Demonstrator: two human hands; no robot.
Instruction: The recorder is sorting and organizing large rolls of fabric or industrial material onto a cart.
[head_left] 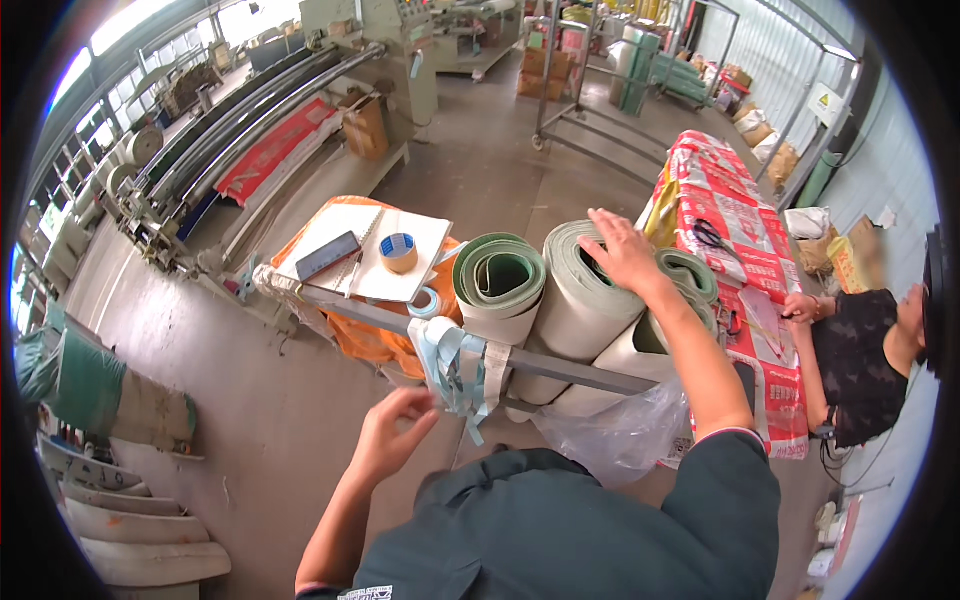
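Observation:
My right hand [622, 252] rests with outstretched fingers on the top end of a thick, pale green rolled sheet [578, 290]. That roll stands in a metal-framed cart, leaning among several similar rolls, one of them a darker green roll [498, 275] to its left. Below the cart's rail, my left hand [393, 432] hovers with loosely bent fingers, thumb apart, and nothing visible in it. Close to its fingertips, light blue strips [452, 368] hang tied over the grey rail [580, 372]. Clear plastic film [625, 430] droops under the rail near my right forearm.
On the cart's left lie an open notebook [425, 235], a phone [328, 256], a pen and a tape roll [398, 252]. At right, a table under red-and-white sheeting [740, 220] holds scissors [712, 238]; another person [860, 350] is beside it. A roller machine [270, 130] stands far left.

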